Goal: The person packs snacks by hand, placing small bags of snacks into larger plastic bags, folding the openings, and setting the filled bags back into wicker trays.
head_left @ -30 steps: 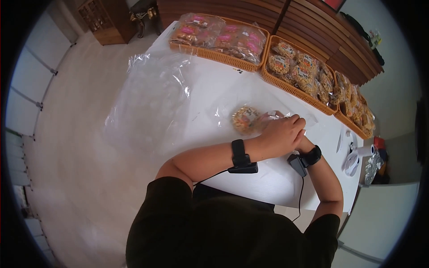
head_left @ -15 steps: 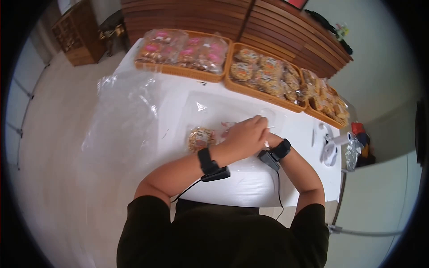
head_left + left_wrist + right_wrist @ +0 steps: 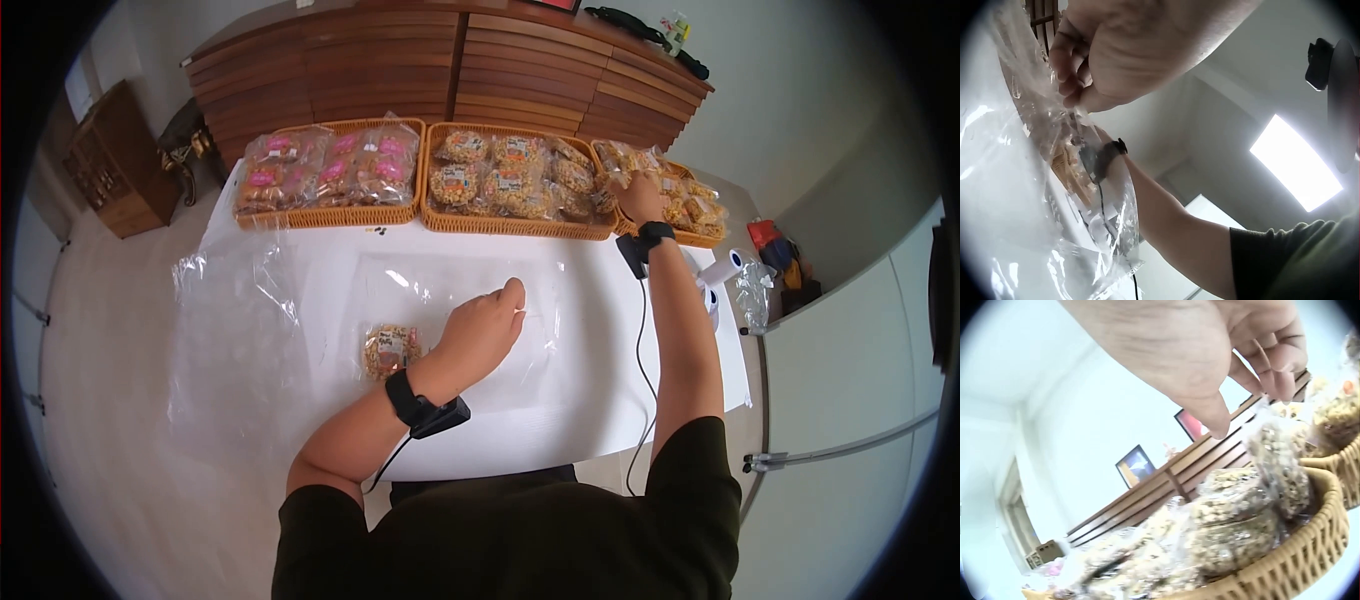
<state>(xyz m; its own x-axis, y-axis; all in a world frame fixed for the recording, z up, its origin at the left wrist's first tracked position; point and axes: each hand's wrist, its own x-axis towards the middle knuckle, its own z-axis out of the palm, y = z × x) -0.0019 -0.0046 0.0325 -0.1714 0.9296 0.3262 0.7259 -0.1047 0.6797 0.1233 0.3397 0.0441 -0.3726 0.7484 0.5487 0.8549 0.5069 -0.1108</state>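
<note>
My left hand (image 3: 478,330) could pass over the counter (image 3: 595,335) toward three o'clock, up to my right arm (image 3: 690,335); baskets (image 3: 520,223) block twelve.

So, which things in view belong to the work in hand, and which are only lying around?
Likely part of the work:
left hand, pinching a clear bag
snack pack near it
right hand, above the snack baskets

Apparently just lying about:
white roll on the table
red item beyond it

Label (image 3: 392,341) on bagged snack (image 3: 382,367), pink labels (image 3: 266,177) on other packets (image 3: 336,183), print seemingly unreadable
</note>
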